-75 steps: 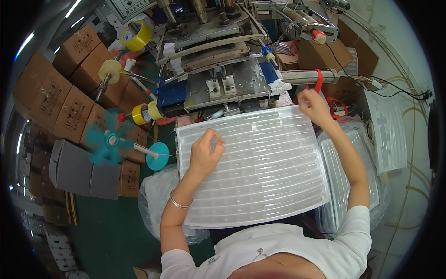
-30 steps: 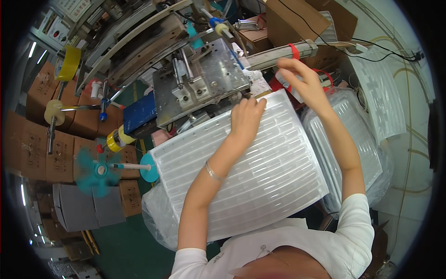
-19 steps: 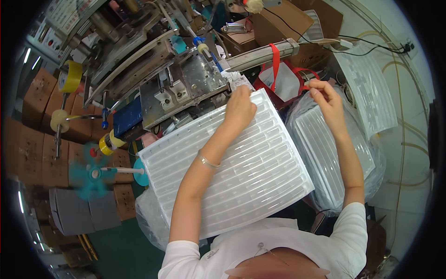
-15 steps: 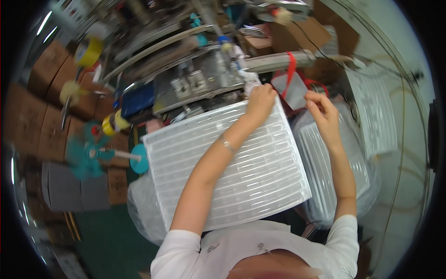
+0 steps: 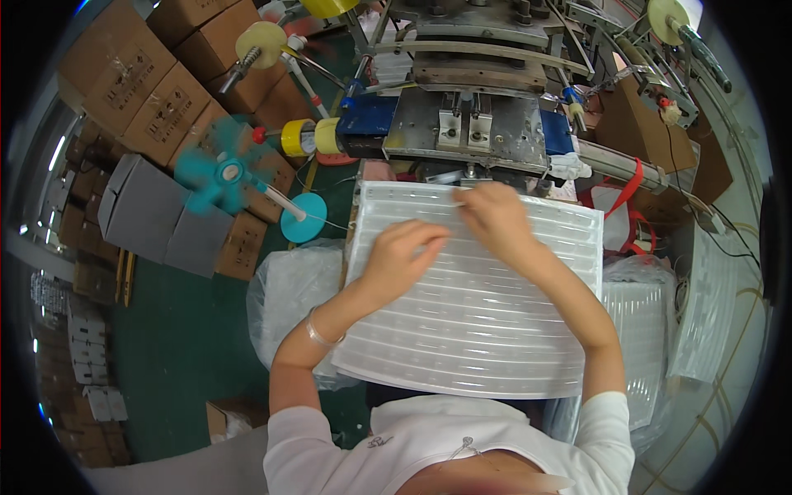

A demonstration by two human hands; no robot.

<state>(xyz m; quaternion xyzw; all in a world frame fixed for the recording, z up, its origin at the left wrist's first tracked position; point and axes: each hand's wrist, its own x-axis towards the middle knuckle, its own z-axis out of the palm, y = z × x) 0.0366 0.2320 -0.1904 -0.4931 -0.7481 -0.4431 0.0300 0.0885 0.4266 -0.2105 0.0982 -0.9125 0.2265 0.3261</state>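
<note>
Floor (image 5: 169, 363): green, runs along the left side.
Machine (image 5: 470, 132): metal, plates and bolts, straight ahead, past the far edge of the ribbed sheet.
Cartons (image 5: 124, 91): brown, stacked at upper left.
Ribbed sheet (image 5: 470, 330): white, translucent, rows of ridges running side to side; lies flat between the person's body and the machine, under both hands; number of layers can't be told.
Wrapped sheets (image 5: 635, 346): similar ridges, in clear plastic, right of the ribbed sheet, lower down.
Grey boxes (image 5: 140, 219): side by side on the left, in front of the cartons.
Clear plastic (image 5: 289, 301): crumpled, just left of the ribbed sheet.
Fan (image 5: 229, 172): teal, blades blurred, round base toward the ribbed sheet's left edge.
Red-strapped bag (image 5: 610, 216): right of the machine, near the ribbed sheet's far right corner.
Left grip (image 5: 400, 262): bare hand over the sheet's far half, fingers curled, thumb close to fingertips; can't tell if anything is pinched.
Right grip (image 5: 497, 219): bare hand near the sheet's far edge, fingers bent downward; closed or holding something, can't tell.
Tape roll (image 5: 295, 139): yellow, on the machine's left side.
Bracelet (image 5: 313, 327): silver-coloured, on the left wrist.
</note>
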